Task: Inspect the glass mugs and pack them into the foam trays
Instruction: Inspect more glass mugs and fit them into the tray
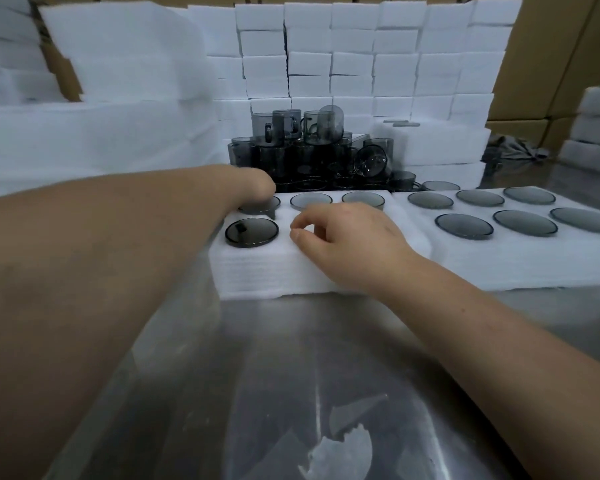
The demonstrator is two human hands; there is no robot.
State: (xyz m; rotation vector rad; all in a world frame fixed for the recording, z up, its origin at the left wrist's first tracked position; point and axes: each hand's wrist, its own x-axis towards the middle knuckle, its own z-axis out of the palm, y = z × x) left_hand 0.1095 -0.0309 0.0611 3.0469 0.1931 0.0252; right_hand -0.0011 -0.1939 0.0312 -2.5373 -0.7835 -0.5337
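Note:
A white foam tray (257,271) lies on the table in front of me. Smoky grey glass mugs sit upside down in its slots: one at the front left (252,232) and two in the back row (310,201). My left hand (253,188) reaches over the back left slot, fingers bent down over a mug (260,206) that stands slightly proud of the foam. My right hand (347,237) rests on the middle of the tray with its fingers loosely curled, holding nothing. Behind the tray stands a heap of loose mugs (309,150).
A second foam tray (499,265) with several mugs in it lies to the right. Stacks of white foam blocks (361,64) and sheets (84,133) wall in the back and left. Cardboard boxes (551,64) stand at the right. The steel table (291,375) reflects light near me.

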